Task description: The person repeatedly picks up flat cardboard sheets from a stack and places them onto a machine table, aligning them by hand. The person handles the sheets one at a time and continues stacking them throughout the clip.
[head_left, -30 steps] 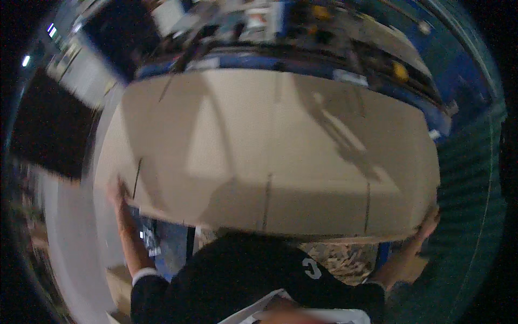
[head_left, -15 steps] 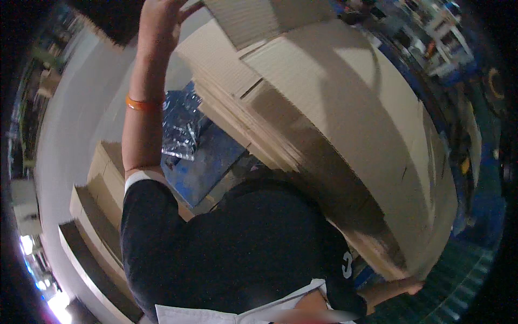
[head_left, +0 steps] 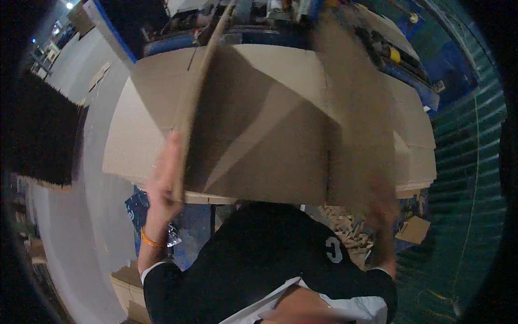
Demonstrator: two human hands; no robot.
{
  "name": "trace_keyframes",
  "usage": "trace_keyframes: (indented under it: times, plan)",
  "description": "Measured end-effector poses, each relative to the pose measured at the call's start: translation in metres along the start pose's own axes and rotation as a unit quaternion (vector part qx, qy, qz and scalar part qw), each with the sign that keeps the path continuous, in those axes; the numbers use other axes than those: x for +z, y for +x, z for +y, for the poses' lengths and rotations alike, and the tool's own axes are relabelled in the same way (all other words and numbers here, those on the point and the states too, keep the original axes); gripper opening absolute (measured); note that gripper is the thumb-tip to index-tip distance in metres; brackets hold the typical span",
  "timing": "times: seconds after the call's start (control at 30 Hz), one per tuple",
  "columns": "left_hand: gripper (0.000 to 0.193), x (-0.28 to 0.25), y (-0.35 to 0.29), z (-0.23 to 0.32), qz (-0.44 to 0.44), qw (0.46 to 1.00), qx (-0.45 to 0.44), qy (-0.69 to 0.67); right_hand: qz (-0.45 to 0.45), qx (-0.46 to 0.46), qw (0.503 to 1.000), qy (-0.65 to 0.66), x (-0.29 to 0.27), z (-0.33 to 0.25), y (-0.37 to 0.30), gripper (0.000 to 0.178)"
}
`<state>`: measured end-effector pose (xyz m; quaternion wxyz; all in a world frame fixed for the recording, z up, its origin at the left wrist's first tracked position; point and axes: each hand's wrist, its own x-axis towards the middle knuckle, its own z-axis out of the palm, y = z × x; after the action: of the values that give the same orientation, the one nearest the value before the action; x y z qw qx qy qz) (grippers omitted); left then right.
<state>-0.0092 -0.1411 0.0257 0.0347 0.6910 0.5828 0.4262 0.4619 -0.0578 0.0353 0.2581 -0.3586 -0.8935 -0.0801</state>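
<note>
Head view: cardboard sheet [head_left: 264,146], long axis crosswise, both ends upward.

A thin upright brown cardboard flap [head_left: 200,86] at left and a broad, blurred brown cardboard panel [head_left: 361,119] at right bar sideways passage; between them seems open from above.

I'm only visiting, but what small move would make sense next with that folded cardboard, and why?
Perhaps steady the right flap with the right hand: both look blurred, while the left flap shows more sharply, raised nearly edge-on, with the left hand against it. The middle panel lies between the flaps.
</note>
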Motion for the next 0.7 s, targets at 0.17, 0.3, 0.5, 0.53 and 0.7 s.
trace_keyframes:
  times: [0.17,0.3,0.5,0.53,0.7]
  plan:
    - [0.054,0.061,0.02,0.014,-0.289,0.936,0.125,0.156,-0.109,-0.116,0.987,0.03,0.066,-0.012,0.015,0.033]
    - [0.055,0.072,0.023,0.005,-0.294,0.934,0.11,0.173,-0.096,-0.132,0.986,0.035,0.074,-0.004,0.029,0.032]
    - [0.063,0.082,0.044,-0.008,-0.272,0.933,0.152,0.181,-0.157,-0.143,0.976,0.048,0.1,0.034,0.068,0.053]
    - [0.063,0.087,0.05,-0.006,-0.258,0.935,0.169,0.176,-0.16,-0.131,0.978,0.03,0.101,0.041,0.075,0.058]
    - [0.061,0.104,0.098,-0.023,-0.228,0.947,0.168,0.15,-0.181,-0.102,0.977,-0.038,0.108,0.069,0.108,0.074]
